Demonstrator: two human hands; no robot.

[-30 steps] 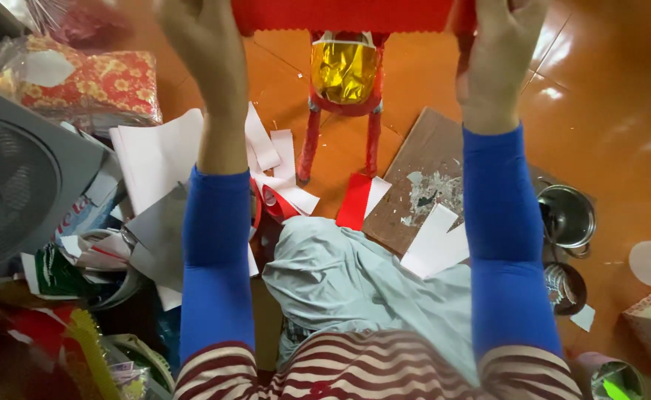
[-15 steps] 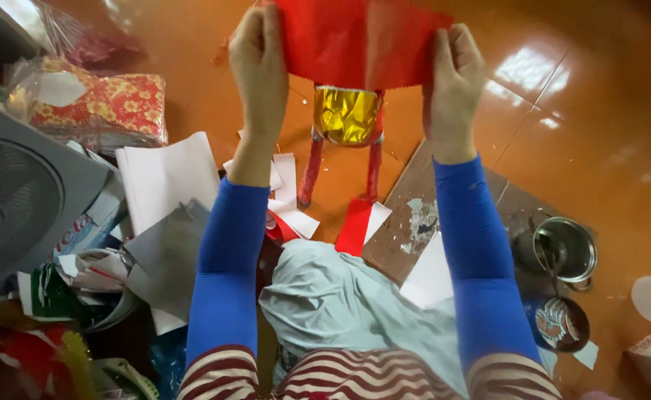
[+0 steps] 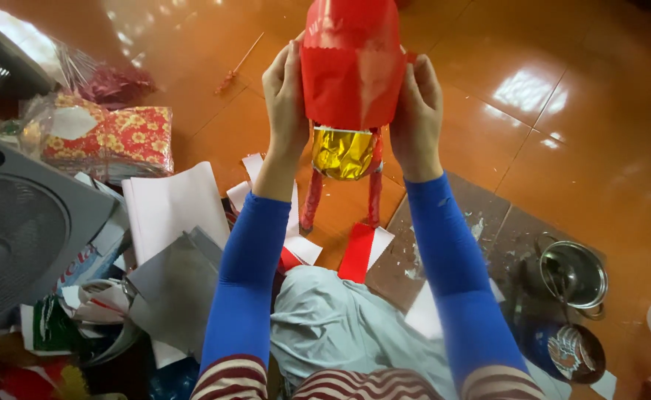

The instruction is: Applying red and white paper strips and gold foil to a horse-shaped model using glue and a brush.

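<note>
A sheet of red paper (image 3: 351, 63) is wrapped around the top of a small frame with a gold foil body (image 3: 341, 153) and two red legs (image 3: 312, 200). My left hand (image 3: 287, 100) presses the paper's left side and my right hand (image 3: 416, 115) presses its right side. Both arms wear blue sleeves. The frame's upper part is hidden under the paper.
A grey fan (image 3: 21, 237) stands at left, beside white paper sheets (image 3: 171, 204) and a flowered red packet (image 3: 110, 139). A board (image 3: 488, 237) with glue spots, a metal pot (image 3: 573, 274) and a round tin (image 3: 573, 352) lie at right. The floor (image 3: 562, 111) is orange tile.
The red paper was held spread wide above the frame; both hands have come together and folded it down around the frame's top.
</note>
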